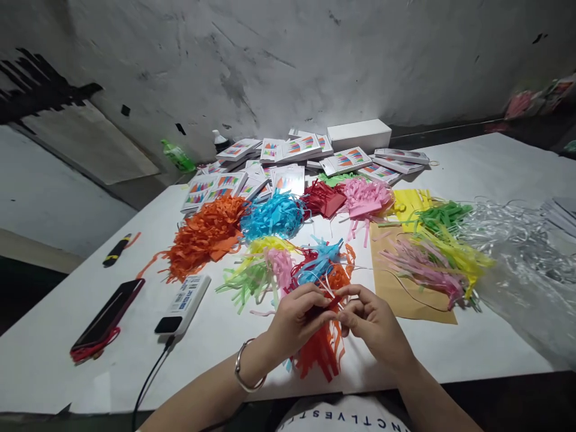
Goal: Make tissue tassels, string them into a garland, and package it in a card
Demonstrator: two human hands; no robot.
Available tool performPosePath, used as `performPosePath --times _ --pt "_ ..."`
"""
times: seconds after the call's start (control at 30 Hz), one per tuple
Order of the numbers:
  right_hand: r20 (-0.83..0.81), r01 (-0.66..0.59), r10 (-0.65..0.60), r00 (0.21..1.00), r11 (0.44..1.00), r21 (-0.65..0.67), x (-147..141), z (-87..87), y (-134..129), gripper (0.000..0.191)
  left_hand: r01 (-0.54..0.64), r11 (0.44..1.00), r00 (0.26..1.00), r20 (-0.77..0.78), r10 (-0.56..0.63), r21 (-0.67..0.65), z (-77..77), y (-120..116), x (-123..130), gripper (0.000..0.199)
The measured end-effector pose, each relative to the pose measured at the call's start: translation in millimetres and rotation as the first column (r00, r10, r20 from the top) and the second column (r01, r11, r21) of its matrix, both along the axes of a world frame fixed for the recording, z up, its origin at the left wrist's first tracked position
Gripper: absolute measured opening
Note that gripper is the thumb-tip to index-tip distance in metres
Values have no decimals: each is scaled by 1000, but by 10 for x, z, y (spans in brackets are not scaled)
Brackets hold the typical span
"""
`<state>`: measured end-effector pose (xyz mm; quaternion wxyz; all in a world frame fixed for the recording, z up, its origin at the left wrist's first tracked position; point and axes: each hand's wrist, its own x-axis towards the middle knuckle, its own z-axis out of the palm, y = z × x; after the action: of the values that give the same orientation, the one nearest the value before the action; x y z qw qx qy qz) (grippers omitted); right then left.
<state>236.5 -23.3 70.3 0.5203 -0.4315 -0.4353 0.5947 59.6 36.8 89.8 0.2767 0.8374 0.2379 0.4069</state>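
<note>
In front of my body, my left hand (297,318) is closed on an orange-red tissue paper tassel (320,354), whose cut strips hang below the fingers. My right hand (372,321) pinches at the top of the same tassel, where a white string (330,287) runs between the fingers; the exact grip is partly hidden. Just beyond the hands lie a blue tassel (320,261), a pink tassel (279,267) and a light green tassel (252,279). The string leads off to the right across brown paper.
Tissue bundles stand behind: orange (207,234), blue (274,217), red (324,198), pink (366,195). Printed boxes (297,147) are piled near the wall. Left are a phone (108,315) and a cabled white device (184,303). Right are brown paper (387,288), more tassels and clear plastic (517,288).
</note>
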Motion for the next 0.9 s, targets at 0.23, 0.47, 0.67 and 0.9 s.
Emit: performPosePath --times 0.23,0.47,0.67,0.9 --pt "13 12 -12 1000 999 -37 17 -18 18 32 41 999 999 -17 -41 -21 -6 -11 -29 10" --pt "-15 -43 43 999 999 -16 2 11 6 29 125 988 990 -47 -129 -88 4 -22 -23 18" --pt "181 -17 -2 984 994 105 -32 -41 -29 19 18 948 1000 9 -17 -318 69 -54 7 19" --pt "588 -71 -134 798 948 312 170 61 -49 16 -18 886 966 221 135 -464 122 49 -102 22"
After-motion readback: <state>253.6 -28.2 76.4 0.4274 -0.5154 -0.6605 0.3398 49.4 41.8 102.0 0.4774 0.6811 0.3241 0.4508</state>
